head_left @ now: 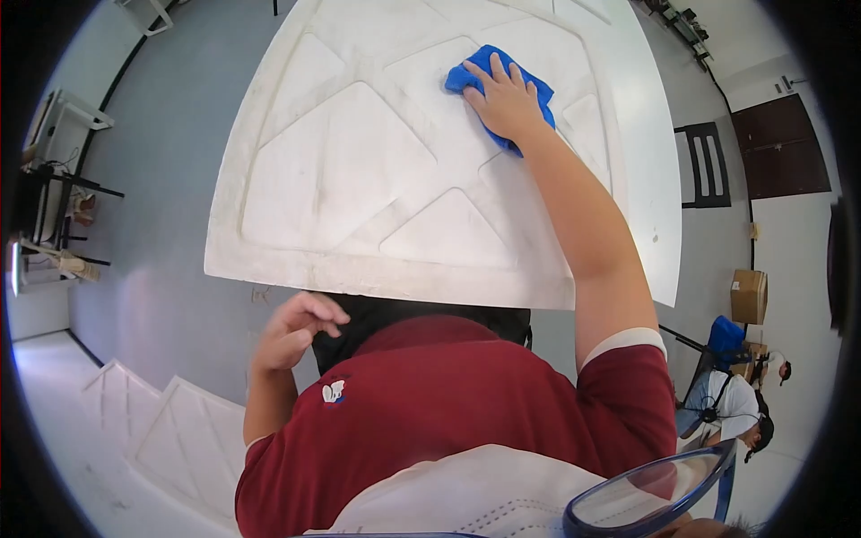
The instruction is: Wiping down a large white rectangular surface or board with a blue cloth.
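Observation:
A large white panel (341, 166) with raised ribs and recessed triangular areas spreads out in front of me; grey smudges mark its surface. On its far right part, my right hand (511, 103) holds a blue cloth (484, 65) down against the panel, fingers stretched over it. Some of the cloth is hidden under the palm. My left hand (300, 327) hovers by the panel's near left edge, apart from it, with loosely bent fingers and nothing visible in it.
The panel lies on a white tabletop (659, 215). More white ribbed panels (193, 439) are at the lower left. A black chair (704, 166), a cardboard box (749, 296) and another person (731, 403) are off to the right. Shelving with items (54, 197) stands at the left.

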{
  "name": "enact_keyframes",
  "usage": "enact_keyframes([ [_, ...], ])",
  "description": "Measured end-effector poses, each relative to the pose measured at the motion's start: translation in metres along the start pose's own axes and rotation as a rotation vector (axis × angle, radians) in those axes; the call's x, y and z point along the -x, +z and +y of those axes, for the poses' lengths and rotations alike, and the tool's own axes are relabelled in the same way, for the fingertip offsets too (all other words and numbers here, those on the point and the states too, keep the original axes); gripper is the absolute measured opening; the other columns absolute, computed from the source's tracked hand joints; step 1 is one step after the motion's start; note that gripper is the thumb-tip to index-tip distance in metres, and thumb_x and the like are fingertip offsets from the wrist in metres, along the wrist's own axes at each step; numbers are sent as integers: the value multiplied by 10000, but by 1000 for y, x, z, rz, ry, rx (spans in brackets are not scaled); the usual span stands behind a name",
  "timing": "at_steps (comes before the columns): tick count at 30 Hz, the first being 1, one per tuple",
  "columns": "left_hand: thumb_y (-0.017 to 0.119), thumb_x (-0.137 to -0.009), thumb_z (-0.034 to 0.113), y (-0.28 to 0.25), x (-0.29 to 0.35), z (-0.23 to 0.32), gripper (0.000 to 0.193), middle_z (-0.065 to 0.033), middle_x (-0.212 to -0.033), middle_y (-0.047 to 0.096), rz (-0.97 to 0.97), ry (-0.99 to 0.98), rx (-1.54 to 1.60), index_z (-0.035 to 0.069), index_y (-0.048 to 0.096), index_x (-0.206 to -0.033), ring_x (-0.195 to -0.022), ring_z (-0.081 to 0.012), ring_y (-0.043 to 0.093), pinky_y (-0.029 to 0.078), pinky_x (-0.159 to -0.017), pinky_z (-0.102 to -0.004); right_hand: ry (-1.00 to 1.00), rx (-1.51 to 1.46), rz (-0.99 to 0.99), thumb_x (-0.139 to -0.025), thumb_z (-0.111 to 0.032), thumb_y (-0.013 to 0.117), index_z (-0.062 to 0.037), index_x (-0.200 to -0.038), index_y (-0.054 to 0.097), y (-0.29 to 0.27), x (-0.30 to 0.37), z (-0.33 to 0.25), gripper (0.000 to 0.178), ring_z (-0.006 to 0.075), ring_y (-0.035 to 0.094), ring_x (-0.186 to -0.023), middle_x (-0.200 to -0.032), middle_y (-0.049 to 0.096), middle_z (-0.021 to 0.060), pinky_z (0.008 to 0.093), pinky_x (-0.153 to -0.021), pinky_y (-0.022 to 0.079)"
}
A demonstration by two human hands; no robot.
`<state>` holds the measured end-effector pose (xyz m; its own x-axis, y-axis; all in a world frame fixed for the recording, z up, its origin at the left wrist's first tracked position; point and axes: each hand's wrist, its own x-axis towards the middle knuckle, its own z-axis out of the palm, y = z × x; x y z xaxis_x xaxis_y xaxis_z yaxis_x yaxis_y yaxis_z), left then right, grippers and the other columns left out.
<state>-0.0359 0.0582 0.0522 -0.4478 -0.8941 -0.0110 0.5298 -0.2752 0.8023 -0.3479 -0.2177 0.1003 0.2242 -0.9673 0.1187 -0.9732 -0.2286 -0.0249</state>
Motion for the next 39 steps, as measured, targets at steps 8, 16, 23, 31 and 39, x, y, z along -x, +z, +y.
enact_keyframes([
  [8, 601, -760, 269, 0, -1, 26, 344, -165, -927, 568, -103, 226, -77, 22, 511, -983, -903, -263, 544, 431, -796, -361, 104, -128, 18, -876, -415, 383, -274, -1334, 358, 14, -59, -8, 480, 370, 169, -1318, -1443, 194, 125, 563, -1033, 152],
  [16, 601, -758, 288, 7, 10, 27, 397, -173, -925, 567, -4, 274, -111, 10, 494, -1021, -888, -270, 543, 423, -808, -385, 74, -122, -2, -873, -443, 362, -292, -1341, 338, 22, -90, -16, 493, 362, 167, -1322, -1453, 183, 92, 566, -1031, 149],
  [23, 601, -755, 307, 7, 2, 52, 415, -176, -931, 562, 9, 334, -189, -3, 487, -1007, -891, -262, 539, 415, -789, -364, -201, -262, -103, -865, -441, 382, -286, -1311, 397, 11, -55, -95, 472, 386, 174, -1309, -1445, 212, 88, 574, -1008, 174],
  [31, 581, -781, 201, 32, -82, 109, 426, -113, -1083, 509, 224, 226, -752, 8, 458, -1140, -1024, -168, 485, 407, -802, -272, -94, -828, -284, -843, -443, 484, -122, -1413, 85, -38, -4, -151, 766, 387, 189, -1304, -1428, 205, 182, 498, -1020, 219],
  [39, 549, -780, 486, 39, -180, 75, 670, -236, -1380, 256, 429, 12, -2071, 242, 310, -1356, -1283, -430, 198, 223, -988, -574, -56, -1058, 80, -877, -331, 516, -106, -1368, 266, -71, 41, 13, 595, 287, 436, -1154, -1355, 332, 160, 371, -896, 418],
])
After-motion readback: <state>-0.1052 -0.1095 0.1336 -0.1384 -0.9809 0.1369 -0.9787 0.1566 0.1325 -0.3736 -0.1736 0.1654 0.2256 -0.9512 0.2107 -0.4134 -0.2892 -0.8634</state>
